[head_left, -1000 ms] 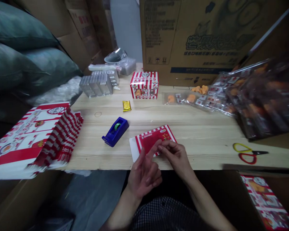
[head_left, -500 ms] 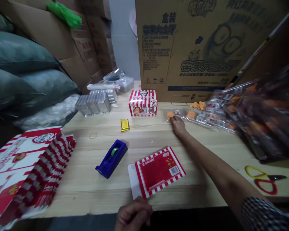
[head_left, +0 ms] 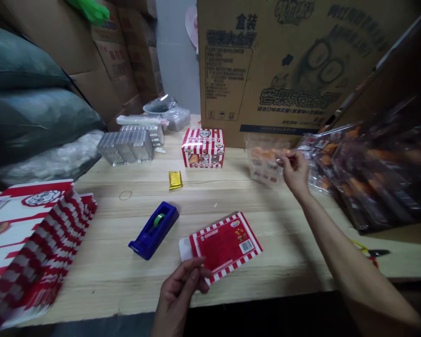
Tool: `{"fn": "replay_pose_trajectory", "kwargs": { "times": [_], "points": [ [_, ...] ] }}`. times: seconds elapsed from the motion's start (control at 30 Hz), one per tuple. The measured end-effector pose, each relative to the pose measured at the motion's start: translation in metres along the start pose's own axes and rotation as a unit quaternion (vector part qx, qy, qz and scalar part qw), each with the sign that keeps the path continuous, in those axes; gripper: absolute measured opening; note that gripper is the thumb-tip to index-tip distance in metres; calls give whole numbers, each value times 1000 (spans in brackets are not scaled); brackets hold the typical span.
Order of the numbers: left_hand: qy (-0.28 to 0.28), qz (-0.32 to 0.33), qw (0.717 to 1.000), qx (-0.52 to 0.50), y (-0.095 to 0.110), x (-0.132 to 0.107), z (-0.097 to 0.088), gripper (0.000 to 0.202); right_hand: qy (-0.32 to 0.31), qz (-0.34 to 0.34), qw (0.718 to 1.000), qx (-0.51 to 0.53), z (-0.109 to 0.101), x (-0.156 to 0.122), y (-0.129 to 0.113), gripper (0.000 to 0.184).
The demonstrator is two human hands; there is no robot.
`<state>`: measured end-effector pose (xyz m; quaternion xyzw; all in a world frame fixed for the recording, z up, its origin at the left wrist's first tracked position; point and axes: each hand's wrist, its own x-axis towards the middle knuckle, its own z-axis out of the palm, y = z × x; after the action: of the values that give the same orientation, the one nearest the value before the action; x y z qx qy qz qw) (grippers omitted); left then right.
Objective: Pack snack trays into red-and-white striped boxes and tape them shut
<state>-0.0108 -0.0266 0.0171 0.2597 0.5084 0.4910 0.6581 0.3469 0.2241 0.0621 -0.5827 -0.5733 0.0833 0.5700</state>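
In my right hand (head_left: 296,171), raised over the back right of the table, a clear plastic packet (head_left: 266,166) is pinched at its right edge. Orange pieces and small printed sachets show through it, blurred by motion. My left hand (head_left: 184,285) is at the near left corner of a flat red-and-white striped carton (head_left: 226,248). Its fingers are loosely bent with nothing visible in them; whether they touch the carton I cannot tell. A blue tape dispenser (head_left: 154,230) with green tape lies left of the carton. Behind it lies a small yellow sachet (head_left: 175,180).
An assembled striped box (head_left: 203,149) stands at the back middle. Folded cartons (head_left: 31,234) are stacked at left, clear plastic trays (head_left: 126,147) behind. More filled packets (head_left: 382,168) pile up at right beside scissors (head_left: 373,255). A large cardboard box (head_left: 266,70) closes off the back.
My right hand has lifted the clear packet off the table and brought it rightward. My left hand has come forward over the carton's near corner, its fingers loosening. The view has shifted slightly.
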Motion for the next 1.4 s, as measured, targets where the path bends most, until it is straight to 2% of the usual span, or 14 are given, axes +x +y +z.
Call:
{"fn": "replay_pose_trajectory", "kwargs": {
  "times": [0.1, 0.2, 0.27, 0.37, 0.47, 0.57, 0.63, 0.7, 0.73, 0.83, 0.9, 0.97, 1.13, 1.4],
  "points": [
    [14, 82, 996, -26, 2, 5, 21, 45, 44, 34, 993, 101, -32, -12, -39, 24],
    [15, 152, 984, -89, 1, 13, 42, 73, 5, 81, 977, 199, -44, -56, -81, 30],
    [-25, 147, 979, -142, 2, 13, 52, 82, -42, 189, 916, 352, -39, -102, -106, 34],
    [-101, 91, 968, -210, 5, -3, 54, 74, -63, 297, 850, 431, -20, -180, -134, 30],
    [-40, 64, 973, -217, 8, -30, 34, 58, -117, 331, 828, 437, -8, -232, -151, 26],
    [95, 98, 971, -197, 19, -56, -9, 50, -269, 258, 851, 369, -12, -231, -149, 30],
    [178, 144, 958, -173, 31, -72, -44, 51, -362, 151, 876, 279, -17, -209, -139, 50],
    [230, 180, 946, -141, 42, -84, -75, 51, -459, 38, 879, 125, -15, -186, -126, 70],
    [248, 185, 942, -126, 46, -90, -87, 50, -504, -12, 863, 46, -10, -178, -120, 82],
    [284, 163, 940, -92, 49, -97, -107, 43, -604, -125, 776, -136, 17, -170, -106, 118],
    [284, 143, 945, -74, 45, -96, -110, 44, -635, -168, 730, -186, 38, -176, -97, 132],
    [276, 139, 949, -58, 38, -91, -107, 46, -646, -188, 715, -190, 52, -185, -90, 135],
    [251, 86, 962, -66, 21, -79, -107, 52, -637, -190, 733, -141, 53, -197, -77, 133],
    [115, -98, 988, -41, 20, -62, -137, 41, -639, -210, 732, -110, 30, -214, -74, 131]
  ]
}}
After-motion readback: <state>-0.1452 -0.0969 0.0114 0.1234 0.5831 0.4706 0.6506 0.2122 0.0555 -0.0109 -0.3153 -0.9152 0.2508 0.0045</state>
